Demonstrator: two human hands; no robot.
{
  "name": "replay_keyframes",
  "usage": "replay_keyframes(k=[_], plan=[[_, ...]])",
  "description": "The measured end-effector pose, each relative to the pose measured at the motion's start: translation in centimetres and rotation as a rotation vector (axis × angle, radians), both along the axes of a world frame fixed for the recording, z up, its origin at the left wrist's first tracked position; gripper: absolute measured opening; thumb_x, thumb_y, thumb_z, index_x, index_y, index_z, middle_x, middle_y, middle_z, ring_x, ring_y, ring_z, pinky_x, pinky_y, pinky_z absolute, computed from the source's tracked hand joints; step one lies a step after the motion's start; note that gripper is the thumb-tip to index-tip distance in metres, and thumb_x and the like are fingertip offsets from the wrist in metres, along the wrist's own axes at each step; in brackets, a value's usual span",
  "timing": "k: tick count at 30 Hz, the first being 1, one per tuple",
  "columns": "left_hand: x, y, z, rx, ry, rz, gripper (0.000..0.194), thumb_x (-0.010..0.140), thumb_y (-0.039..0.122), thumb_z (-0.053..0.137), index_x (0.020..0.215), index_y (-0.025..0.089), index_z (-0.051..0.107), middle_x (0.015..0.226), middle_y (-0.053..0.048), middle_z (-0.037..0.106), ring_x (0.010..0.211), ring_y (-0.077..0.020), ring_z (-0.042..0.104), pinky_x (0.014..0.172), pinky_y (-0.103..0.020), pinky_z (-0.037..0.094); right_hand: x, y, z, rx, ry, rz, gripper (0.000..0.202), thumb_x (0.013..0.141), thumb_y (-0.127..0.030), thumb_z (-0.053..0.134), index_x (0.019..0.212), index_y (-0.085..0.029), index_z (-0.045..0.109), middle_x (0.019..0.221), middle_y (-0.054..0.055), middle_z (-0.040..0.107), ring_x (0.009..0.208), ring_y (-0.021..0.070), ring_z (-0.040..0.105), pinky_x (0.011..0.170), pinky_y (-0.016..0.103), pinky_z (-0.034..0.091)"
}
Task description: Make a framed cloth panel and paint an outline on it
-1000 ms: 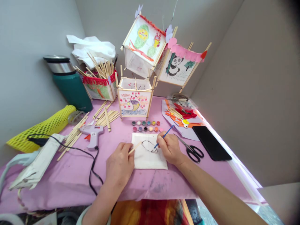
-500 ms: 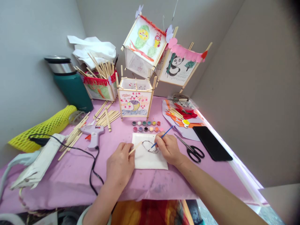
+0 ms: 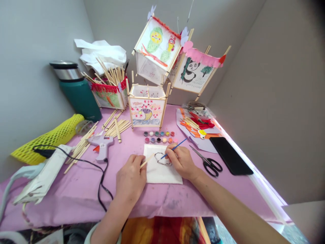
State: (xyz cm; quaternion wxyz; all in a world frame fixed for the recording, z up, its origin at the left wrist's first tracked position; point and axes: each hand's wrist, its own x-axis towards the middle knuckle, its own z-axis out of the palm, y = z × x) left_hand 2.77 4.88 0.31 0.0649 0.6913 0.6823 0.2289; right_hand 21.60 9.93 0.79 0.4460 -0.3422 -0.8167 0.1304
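A white square sheet (image 3: 154, 176) lies on the table before me, with a dark curved outline (image 3: 164, 164) drawn on it. My right hand (image 3: 183, 162) pinches a thin blue paintbrush (image 3: 179, 144), its tip down at the outline. At the sheet's left edge rests my left hand (image 3: 132, 176), closed around a thin pale wooden stick (image 3: 147, 161) that points toward the drawing. Just beyond the sheet stand two rows of small paint pots (image 3: 158, 140) in several colours.
Black-handled scissors (image 3: 212, 166) and a black phone (image 3: 231, 156) lie on the right. To the left are a glue gun (image 3: 102, 145) with its cord, wooden sticks (image 3: 81, 147) and a power strip (image 3: 42, 176). Paper lanterns (image 3: 147, 113) and a green bottle (image 3: 78, 95) stand behind.
My right hand has shifted slightly left, carrying the brush tip a little left and up over the outline. My left hand and the sheet stay nearly where they were.
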Motion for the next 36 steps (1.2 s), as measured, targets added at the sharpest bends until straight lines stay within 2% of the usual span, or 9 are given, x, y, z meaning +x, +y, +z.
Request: replay_keyframes(k=[11,15,22,36], plan=[[-0.05,-0.08,-0.03,0.001,0.004,0.000,0.022,0.089,0.025,0.043,0.103,0.023,0.059,0.104,-0.002,0.063,0.088,-0.0192,0.062,0.072,-0.030,0.044,-0.09,0.38,-0.33,0.012,-0.054,0.000,0.028,0.095,-0.022,0.038,0.072,-0.020,0.053,0.078,0.004,0.065,0.066,0.0125,0.061,0.065,0.026,0.046],[0.01,-0.07,0.00,0.001,0.000,0.001,0.022,0.089,0.025,0.043,0.104,0.023,0.059,0.104,-0.002,0.063,0.088,-0.0189,0.062,0.073,-0.029,0.044,-0.11,0.42,-0.37,0.005,-0.069,-0.035,0.024,0.095,-0.023,0.038,0.080,-0.019,0.056,0.077,0.003,0.066,0.067,0.0132,0.062,0.066,0.026,0.046],[0.06,-0.09,0.03,0.009,0.010,0.003,0.022,0.089,0.025,0.042,0.103,0.023,0.059,0.104,-0.002,0.063,0.087,-0.0187,0.062,0.072,-0.029,0.044,0.11,0.22,0.10,0.036,0.005,-0.137,0.024,0.095,-0.024,0.038,0.080,-0.019,0.056,0.074,0.003,0.066,0.068,0.0147,0.063,0.066,0.027,0.045],[0.04,-0.10,0.23,-0.002,0.004,0.005,0.023,0.090,0.025,0.042,0.104,0.023,0.060,0.104,-0.002,0.063,0.088,-0.0189,0.062,0.073,-0.029,0.044,0.09,0.42,-0.42,0.058,-0.072,-0.155,0.022,0.095,-0.025,0.039,0.084,-0.018,0.057,0.073,0.004,0.066,0.062,0.0147,0.061,0.062,0.028,0.044]])
